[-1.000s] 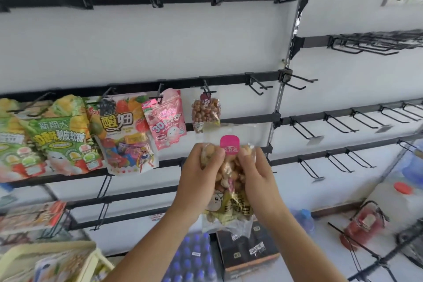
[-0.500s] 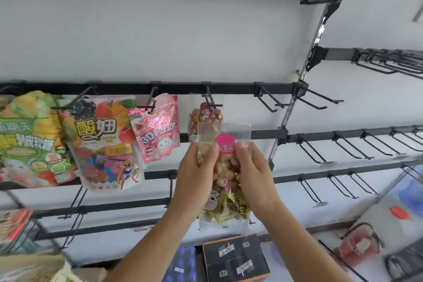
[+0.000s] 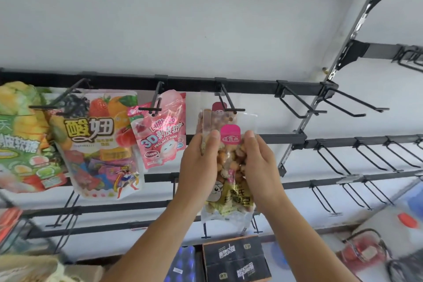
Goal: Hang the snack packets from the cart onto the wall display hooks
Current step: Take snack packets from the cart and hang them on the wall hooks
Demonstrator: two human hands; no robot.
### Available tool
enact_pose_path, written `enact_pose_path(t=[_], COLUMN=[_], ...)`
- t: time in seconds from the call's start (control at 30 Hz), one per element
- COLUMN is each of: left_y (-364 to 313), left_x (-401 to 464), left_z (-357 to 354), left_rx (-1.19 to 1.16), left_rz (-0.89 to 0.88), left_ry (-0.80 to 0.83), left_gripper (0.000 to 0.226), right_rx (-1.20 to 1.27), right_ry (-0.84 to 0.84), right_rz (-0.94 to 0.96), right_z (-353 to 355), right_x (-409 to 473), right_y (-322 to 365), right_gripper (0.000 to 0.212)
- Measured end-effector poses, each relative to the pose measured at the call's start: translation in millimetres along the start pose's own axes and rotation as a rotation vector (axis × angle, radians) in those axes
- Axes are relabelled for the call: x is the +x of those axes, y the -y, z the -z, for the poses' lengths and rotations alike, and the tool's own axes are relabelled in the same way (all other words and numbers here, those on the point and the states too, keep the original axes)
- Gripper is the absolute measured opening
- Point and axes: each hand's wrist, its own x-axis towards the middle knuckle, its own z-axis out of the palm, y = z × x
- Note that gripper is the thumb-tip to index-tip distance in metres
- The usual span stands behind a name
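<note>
Three printed pouches, green point(image 3: 20, 142), multicoloured point(image 3: 98, 144) and pink point(image 3: 160, 130), hang leftward. My left hand point(image 3: 199, 167) and right hand point(image 3: 261, 167), raised with thumbs up, pinch one clear peanut packet with a pink label point(image 3: 230, 167), long axis vertical, top up, at the black wire hook point(image 3: 229, 103) holding one like packet point(image 3: 217, 110).

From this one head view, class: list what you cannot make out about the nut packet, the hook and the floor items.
- Nut packet: its sides are covered by the left hand and right hand.
- Hook: the clear header blurs whether its tip has entered the hole.
- Packet behind: mostly hidden by the held one.
- Black box: print blurred, cut by the bottom edge.
</note>
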Motion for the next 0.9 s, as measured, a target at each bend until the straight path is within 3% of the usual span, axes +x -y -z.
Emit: enact_pose_path(t=[0.47, 0.9], left_y=[5, 1], left_x=[9, 10], left_z=[-6, -9], left_rx=[-0.027, -0.049], left_rz=[0.003, 0.001], left_ry=[-0.044, 0.013], left_gripper=[0.029, 0.024], right_rx=[-0.019, 0.016], right_ry=[0.058, 0.057], right_rz=[-0.037, -0.048], right_z=[3, 6], right_x=[18, 16], right_y=[-4, 0], right_gripper=[0.049, 0.047])
